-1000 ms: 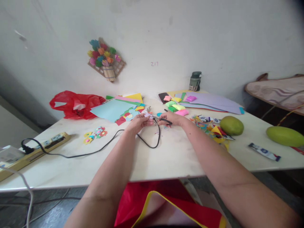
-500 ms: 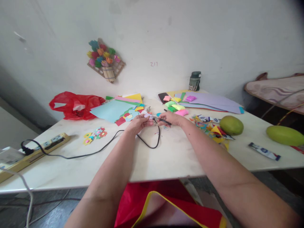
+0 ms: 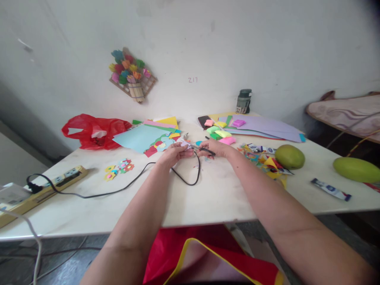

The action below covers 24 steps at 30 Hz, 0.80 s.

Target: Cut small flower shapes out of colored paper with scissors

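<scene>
Near the middle of the white table, my left hand [image 3: 175, 153] is closed on a small piece of pale purple paper [image 3: 185, 145]. My right hand [image 3: 216, 148] grips black-handled scissors [image 3: 208, 151], their blades pointing left at the paper. A black cord [image 3: 190, 184] loops on the table below both hands. Just behind them lie a blue paper piece [image 3: 198, 143] and cut-out paper shapes [image 3: 160, 145]. Small flower cut-outs [image 3: 119, 169] rest to the left of my left arm.
A power strip [image 3: 47, 188] and red plastic bag [image 3: 97, 132] are at left. Coloured sheets [image 3: 264, 127] and soft clay packs [image 3: 223, 133] lie behind. Paper scraps [image 3: 268, 165], green mangoes [image 3: 289, 156] and a glue tube [image 3: 331, 189] sit at right. A dark bottle [image 3: 244, 101] stands by the wall.
The scissors have shifted slightly, and their blades now lie across the purple paper. Both hands stay in nearly the same place.
</scene>
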Tool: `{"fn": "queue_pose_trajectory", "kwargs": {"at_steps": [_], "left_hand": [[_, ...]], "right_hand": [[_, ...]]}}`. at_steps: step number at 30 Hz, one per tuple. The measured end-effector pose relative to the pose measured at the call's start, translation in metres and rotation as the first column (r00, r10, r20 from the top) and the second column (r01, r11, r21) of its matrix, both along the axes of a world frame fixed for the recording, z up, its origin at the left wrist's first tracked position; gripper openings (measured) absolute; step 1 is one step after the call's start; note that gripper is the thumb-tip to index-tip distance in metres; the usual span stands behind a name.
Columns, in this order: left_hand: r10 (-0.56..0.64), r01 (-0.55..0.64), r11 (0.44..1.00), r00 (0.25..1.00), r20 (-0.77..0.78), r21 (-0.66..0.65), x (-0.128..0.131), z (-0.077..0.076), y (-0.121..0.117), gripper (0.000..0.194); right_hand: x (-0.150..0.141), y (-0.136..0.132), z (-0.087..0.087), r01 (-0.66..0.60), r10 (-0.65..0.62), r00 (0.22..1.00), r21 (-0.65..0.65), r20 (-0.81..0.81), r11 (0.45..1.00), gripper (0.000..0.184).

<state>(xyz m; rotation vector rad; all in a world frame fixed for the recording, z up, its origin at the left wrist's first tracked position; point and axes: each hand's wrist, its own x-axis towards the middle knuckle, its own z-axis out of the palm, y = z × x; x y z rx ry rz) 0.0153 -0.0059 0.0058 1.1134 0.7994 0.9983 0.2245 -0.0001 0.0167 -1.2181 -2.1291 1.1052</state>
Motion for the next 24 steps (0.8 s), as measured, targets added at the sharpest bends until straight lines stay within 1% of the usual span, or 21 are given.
{"fn": "queue_pose_trajectory", "kwargs": {"at_steps": [3,6,10,16,24], "left_hand": [[0.017,-0.016,0.998,1.000,-0.015,0.054,-0.003,-0.003,0.004,0.009],[0.030,-0.027,0.994,0.999,-0.021,0.109,-0.007,-0.006,0.008,0.017],[0.027,-0.024,0.994,0.999,-0.028,0.106,-0.009,-0.009,0.011,0.023],[0.007,-0.004,0.996,0.999,-0.033,0.092,-0.009,-0.009,0.011,0.022],[0.025,-0.023,0.998,0.999,-0.029,0.059,-0.005,-0.004,0.006,0.016]], "right_hand": [[0.000,-0.001,0.002,-0.017,0.017,1.000,0.014,-0.006,1.000,0.042],[-0.001,-0.003,0.004,-0.027,0.027,0.999,-0.006,-0.035,1.000,0.044],[-0.002,-0.003,0.002,-0.019,0.018,0.997,-0.018,-0.076,1.000,0.045],[-0.002,0.002,-0.003,-0.031,0.030,0.995,-0.012,-0.100,0.999,0.046],[-0.002,-0.004,0.004,-0.018,0.016,0.998,-0.036,-0.058,0.999,0.043]]}}
